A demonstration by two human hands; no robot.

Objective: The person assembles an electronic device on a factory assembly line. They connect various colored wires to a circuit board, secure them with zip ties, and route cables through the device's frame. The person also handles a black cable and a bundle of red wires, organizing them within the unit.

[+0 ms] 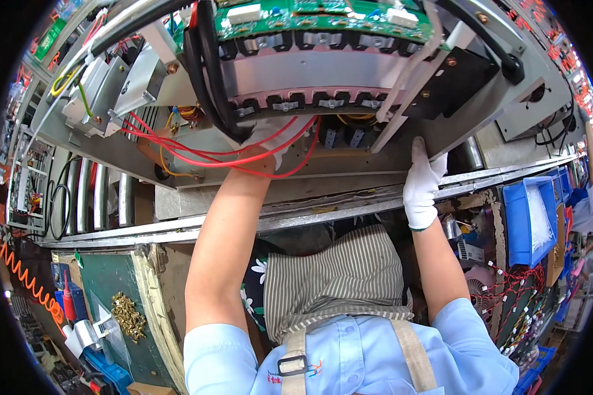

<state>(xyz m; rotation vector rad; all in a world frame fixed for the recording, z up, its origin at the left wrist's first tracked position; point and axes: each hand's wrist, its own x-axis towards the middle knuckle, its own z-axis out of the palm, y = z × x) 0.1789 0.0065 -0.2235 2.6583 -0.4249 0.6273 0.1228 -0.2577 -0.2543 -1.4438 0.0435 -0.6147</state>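
Note:
A large grey metal chassis (pixel 329 168) lies in front of me, with a green circuit board (pixel 310 16) and a row of black clamped components (pixel 286 104) mounted above a silver heatsink plate (pixel 277 72). My left hand (pixel 270 133), in a white glove, reaches inside under the board. Red wires (pixel 207 157) loop across its wrist, and its fingers are hidden behind the wires and a thick black cable (pixel 211 72). My right hand (pixel 423 184), also white-gloved, grips the chassis at its near right corner, one finger inside the wall.
Metal rollers (pixel 101 197) and a rail (pixel 145 235) run along the bench. Brass-coloured screws (pixel 129 317) lie on a green mat (pixel 105 276) at left, near a coiled orange hose (pixel 29 273). Blue bins (pixel 530 220) and bundled wires (pixel 517 303) are at right.

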